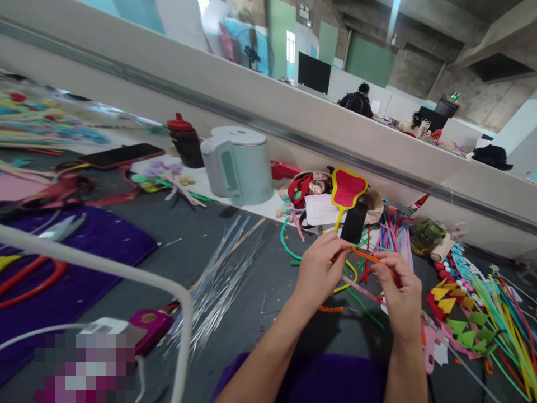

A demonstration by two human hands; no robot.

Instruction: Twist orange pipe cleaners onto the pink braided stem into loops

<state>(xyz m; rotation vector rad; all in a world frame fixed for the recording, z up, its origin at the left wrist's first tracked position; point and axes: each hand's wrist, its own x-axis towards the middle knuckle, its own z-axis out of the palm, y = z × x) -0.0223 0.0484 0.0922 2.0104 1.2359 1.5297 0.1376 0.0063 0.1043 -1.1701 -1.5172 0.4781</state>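
Observation:
An orange pipe cleaner (366, 255) stretches between my two hands above the dark table. Its left end is pinched by my left hand (322, 266), fingers closed. My right hand (398, 291) is closed on the other end, which partly disappears behind the fingers. Below and behind the hands lie loose pipe cleaners: a yellow one (351, 281), a green one (369, 311) and a short orange piece (331, 309). A pink strip (361, 290) passes beneath the right hand. Just beyond the left hand stands a yellow-edged red paddle shape (349, 188).
A bundle of thin metal wires (222, 280) lies left of my arms. Farther left are red-handled scissors (37, 280) on purple cloth (117, 238) and a white curved tube (184, 313). A pale blue kettle (247, 168) stands behind. Colourful pipe cleaners (503, 313) crowd the right.

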